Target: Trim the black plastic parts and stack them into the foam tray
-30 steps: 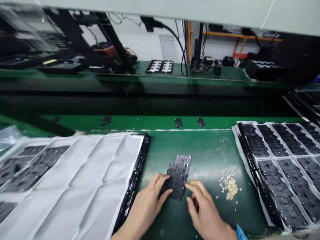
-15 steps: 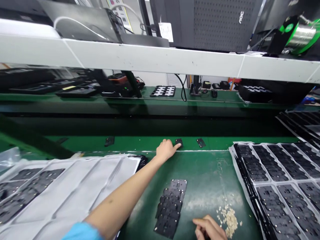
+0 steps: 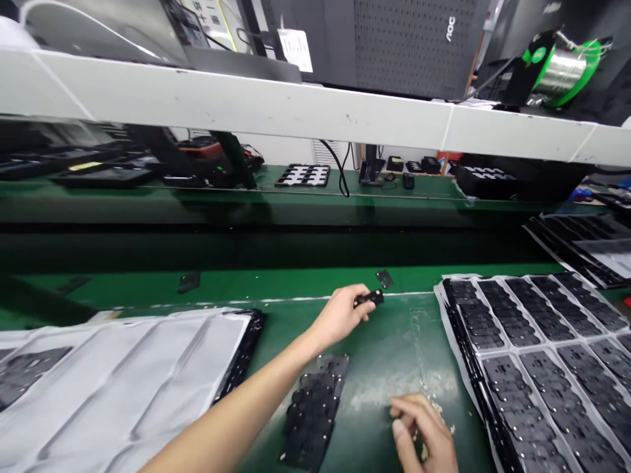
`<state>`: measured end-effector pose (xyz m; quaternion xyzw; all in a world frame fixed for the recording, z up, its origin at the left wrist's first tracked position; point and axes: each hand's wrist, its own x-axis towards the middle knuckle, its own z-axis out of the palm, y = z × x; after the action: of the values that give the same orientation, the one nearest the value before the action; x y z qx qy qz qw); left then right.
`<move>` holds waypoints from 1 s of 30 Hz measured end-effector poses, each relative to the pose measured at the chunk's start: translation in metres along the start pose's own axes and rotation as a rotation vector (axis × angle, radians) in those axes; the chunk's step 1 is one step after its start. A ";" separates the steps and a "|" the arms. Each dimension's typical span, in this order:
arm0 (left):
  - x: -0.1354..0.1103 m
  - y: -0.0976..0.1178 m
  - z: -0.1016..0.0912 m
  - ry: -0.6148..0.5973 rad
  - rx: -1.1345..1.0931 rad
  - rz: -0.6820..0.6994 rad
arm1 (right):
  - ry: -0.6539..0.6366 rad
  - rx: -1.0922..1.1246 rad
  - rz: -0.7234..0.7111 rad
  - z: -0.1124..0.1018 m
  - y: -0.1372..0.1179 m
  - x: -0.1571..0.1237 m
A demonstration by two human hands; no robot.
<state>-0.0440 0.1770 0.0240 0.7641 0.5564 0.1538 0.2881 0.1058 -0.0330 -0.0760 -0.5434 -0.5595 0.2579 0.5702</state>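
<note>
My left hand (image 3: 342, 312) reaches out over the green bench and pinches a small black circuit board (image 3: 371, 298), raised off the surface and tilted. Just beyond it lies another black board (image 3: 384, 278) on the green strip. Below my left forearm's reach, several overlapping black boards (image 3: 315, 410) form a slanted row on the bench. My right hand (image 3: 426, 430) hovers at the lower right, thumb and fingers apart and slightly curled, with nothing visible between them. It mostly hides a heap of pale crumbs (image 3: 438, 408).
On the right, a compartment tray (image 3: 503, 353) holds rows of black boards. At the left is a stack of white-lined trays (image 3: 162, 368) with a few boards. One board (image 3: 189, 282) lies on the far green strip. A white shelf beam (image 3: 276, 112) crosses above the bench.
My left hand has picked up a black board from the far strip and drawn it nearer and rightward. My right hand has moved up, over the crumbs. The camera view has shifted right.
</note>
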 end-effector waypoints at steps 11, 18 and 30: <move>-0.151 0.048 0.034 -0.015 -0.373 0.258 | -0.144 0.371 0.265 -0.031 -0.056 0.034; -0.162 0.054 0.049 0.022 -0.392 0.298 | -0.122 0.381 0.231 -0.038 -0.054 0.029; -0.159 0.057 0.062 0.071 -0.382 0.326 | -0.081 0.332 0.256 -0.038 -0.047 0.029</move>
<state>-0.0191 -0.0008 0.0232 0.7695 0.3966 0.3272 0.3788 0.1335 -0.0323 -0.0144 -0.4980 -0.4582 0.4383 0.5915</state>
